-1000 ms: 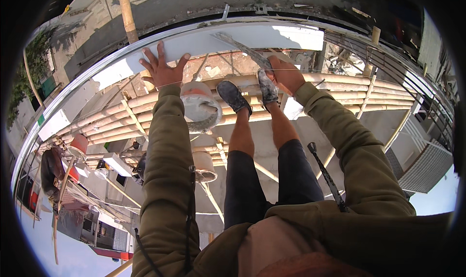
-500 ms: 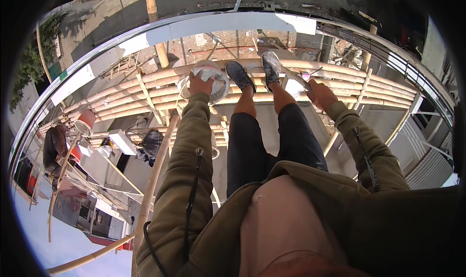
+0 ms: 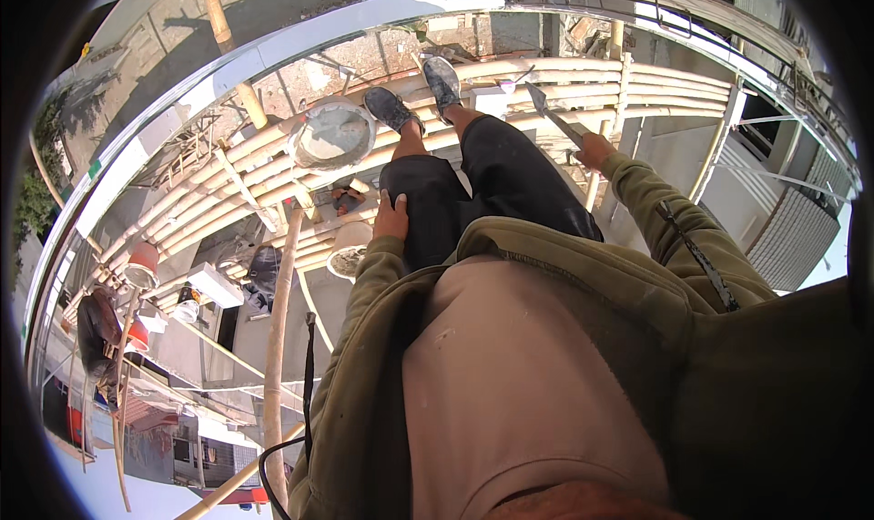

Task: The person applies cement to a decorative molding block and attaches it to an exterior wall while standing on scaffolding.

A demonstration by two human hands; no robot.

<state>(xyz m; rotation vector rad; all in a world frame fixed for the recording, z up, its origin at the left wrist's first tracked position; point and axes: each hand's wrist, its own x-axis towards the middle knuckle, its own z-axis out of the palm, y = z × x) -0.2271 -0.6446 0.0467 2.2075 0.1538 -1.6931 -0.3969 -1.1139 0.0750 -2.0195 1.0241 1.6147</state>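
My right hand is closed around the handle of a trowel, whose grey blade points away toward the bamboo platform. Against my dark-clothed left leg lies my left hand, its fingers stretched out and nothing seen in them. A round bucket with wet grey-white mix inside stands on the bamboo, left of my shoes and beyond my left hand. Just left of that hand is a second, pale bucket with grey matter in it, lower down.
I stand on a platform of bamboo poles with gaps between them. A tall bamboo pole rises at my left. A person shows below through the gaps. Farther left hang a reddish bucket and dark cloth. A white ledge runs beyond.
My left hand has let go of the bucket and come back to my leg. My view has turned, and the trowel now stands clear of my shoe.
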